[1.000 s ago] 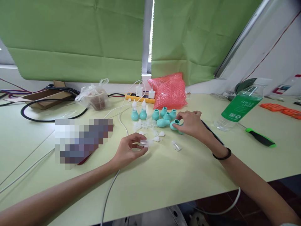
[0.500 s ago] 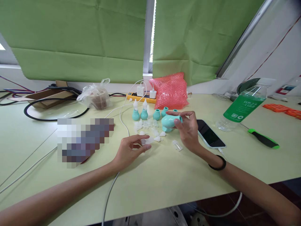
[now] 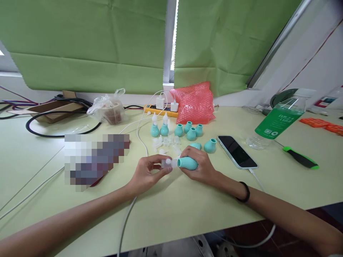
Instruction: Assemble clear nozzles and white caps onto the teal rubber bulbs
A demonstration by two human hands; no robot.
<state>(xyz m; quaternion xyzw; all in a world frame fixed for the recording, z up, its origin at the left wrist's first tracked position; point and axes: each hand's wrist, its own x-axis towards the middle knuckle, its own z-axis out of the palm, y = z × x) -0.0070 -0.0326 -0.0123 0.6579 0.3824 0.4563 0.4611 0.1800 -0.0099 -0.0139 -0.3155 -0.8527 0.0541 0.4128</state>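
Note:
A clear plastic piece (image 3: pixel 166 163) is pinched between the thumb and fingers of my left hand (image 3: pixel 150 170). Facing it, my right hand (image 3: pixel 200 165) is wrapped round a teal bulb (image 3: pixel 188 163), whose open mouth points left at the clear piece; whether the two touch I cannot tell. Another teal bulb (image 3: pixel 210 146) lies just beyond my right hand, with one more partly hidden behind the fingers. Further back stand several open teal bulbs (image 3: pixel 191 134) and two bulbs with clear tips (image 3: pixel 164 129). Small clear parts (image 3: pixel 167 140) are scattered in front of them.
A phone (image 3: pixel 237 151) on a cable and a green-labelled bottle (image 3: pixel 278 121) are to the right, with a green-black handled tool (image 3: pixel 300 157). Pink bubble wrap (image 3: pixel 196 103) and a power strip (image 3: pixel 171 113) lie at the back. A blurred object (image 3: pixel 99 160) is at left.
My right hand has moved left and nearer with a teal bulb, turned towards the clear piece in my left hand. The left hand has barely moved. More bulbs are now visible behind.

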